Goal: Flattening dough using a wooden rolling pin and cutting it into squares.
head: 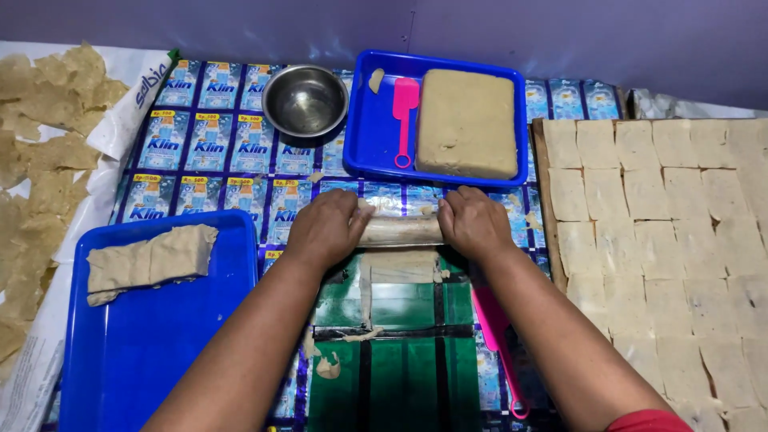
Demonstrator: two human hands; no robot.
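Note:
My left hand (326, 230) and my right hand (474, 223) press down on the two ends of a rolling pin (400, 231). The pin lies across a thin sheet of beige dough (400, 266) spread on a green plastic mat (400, 352). Both palms cover the pin's ends, so only its middle shows. A pink spatula (498, 336) lies on the mat just under my right forearm.
A blue tray (368, 136) at the back holds a thick dough block (467, 122) and a pink scraper (404, 116). A steel bowl (305, 100) stands left of it. Another blue tray (160, 344) front left carries flattened dough (152, 260). Square dough sheets (664, 240) cover a board at right; crisp pieces (36, 144) lie far left.

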